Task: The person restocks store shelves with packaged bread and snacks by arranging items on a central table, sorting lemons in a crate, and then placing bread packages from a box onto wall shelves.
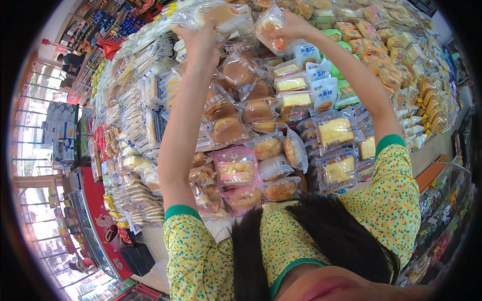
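Observation:
Both my arms reach forward over a large display of packaged breads and cakes. My left hand [199, 41] is at the near edge of a clear-wrapped flat bread [216, 13], with its fingers partly hidden by the plastic. My right hand [292, 28] grips a clear-wrapped bun [270, 28], held upright beside it. Between and below the hands lie wrapped round brown cakes [237, 71]. White pouches with blue writing [324, 94] and wrapped yellow-topped cakes [295, 83] sit under my right arm. Nearer my body are a pink-wrapped bread [235, 169] and square yellow cakes in clear bags [336, 129].
Stacked wrapped breads [128, 113] cover the left side, and orange and yellow packets [380, 67] the right. A black container [137, 259] stands on the floor at lower left. Bagged goods [444, 218] line the lower right. A person [70, 62] is far off at upper left.

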`<state>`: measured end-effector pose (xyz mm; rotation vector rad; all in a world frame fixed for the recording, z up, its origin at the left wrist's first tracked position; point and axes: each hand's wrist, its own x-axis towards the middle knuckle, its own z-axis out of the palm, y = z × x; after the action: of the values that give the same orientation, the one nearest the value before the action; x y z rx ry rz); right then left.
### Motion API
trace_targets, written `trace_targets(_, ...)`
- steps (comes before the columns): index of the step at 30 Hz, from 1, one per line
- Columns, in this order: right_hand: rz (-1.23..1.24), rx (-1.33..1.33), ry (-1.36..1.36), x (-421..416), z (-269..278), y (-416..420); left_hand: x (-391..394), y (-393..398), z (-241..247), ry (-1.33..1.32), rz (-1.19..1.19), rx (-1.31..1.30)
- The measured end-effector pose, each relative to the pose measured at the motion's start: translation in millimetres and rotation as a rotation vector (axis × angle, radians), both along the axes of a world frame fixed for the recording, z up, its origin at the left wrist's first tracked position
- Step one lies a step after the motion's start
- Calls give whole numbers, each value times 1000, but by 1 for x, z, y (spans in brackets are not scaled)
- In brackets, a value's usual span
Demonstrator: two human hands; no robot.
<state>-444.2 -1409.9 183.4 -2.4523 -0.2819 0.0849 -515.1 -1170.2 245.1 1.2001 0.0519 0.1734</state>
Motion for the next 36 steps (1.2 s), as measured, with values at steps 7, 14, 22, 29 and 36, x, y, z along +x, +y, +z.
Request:
trace_targets(7,285,124,-14,13,-40,-21,-25,7,2,100,-117,-43)
trace_targets(14,238,-530,-111,10,-12,-11,-28,11,-13,99,-190,-119)
trace_targets(22,345,-841,124,-10,-22,42,-31,17,-15,103,-215,-145)
trace_targets(29,287,-892,142,15,-42,29,-44,29,-10,132,-249,-172)
trace_targets(36,242,-898,78,14,-42,29,-59,52,1,128,-184,-154)
